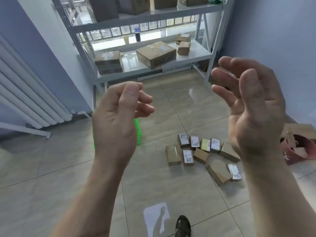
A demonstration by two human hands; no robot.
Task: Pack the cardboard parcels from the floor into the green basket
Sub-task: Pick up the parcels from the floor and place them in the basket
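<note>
Several small cardboard parcels lie flat in a loose cluster on the tiled floor, right of centre; some show white labels. The green basket stands on the floor to their left, almost wholly hidden behind my left hand; only a bright green edge shows. My left hand is raised in front of me, palm towards me, fingers loosely curled, holding nothing. My right hand is raised at the right, fingers apart and slightly bent, also holding nothing. Both hands are well above the parcels.
A grey metal shelf rack with larger cardboard boxes stands against the far window. A white radiator lines the left wall. A pink bin with torn cardboard sits at the right edge. My sandalled foot shows at the bottom.
</note>
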